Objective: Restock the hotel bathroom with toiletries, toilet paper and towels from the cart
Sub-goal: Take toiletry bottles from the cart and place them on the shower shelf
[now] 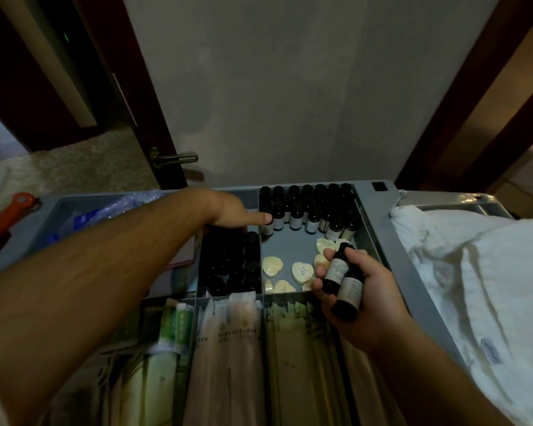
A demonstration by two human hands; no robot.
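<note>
The right hand (360,290) grips two dark bottles (340,272) above the cart tray (370,229) (heart-shaped soaps (302,272) lie beside them). The left hand (231,210) touches the bottle row (308,207) with a fingertip; its grip is unclear.

Ahead of me: grey wall (274,87), plain and dimly lit. To my left: dark wooden door (136,96) standing open, its metal lever handle (179,157) pointing right; a small green light (66,36) glows beyond it. Below the door: pale carpet (74,167). Far left: orange-red hand tool (0,226). To my right: dark wooden frame (462,103).
</note>
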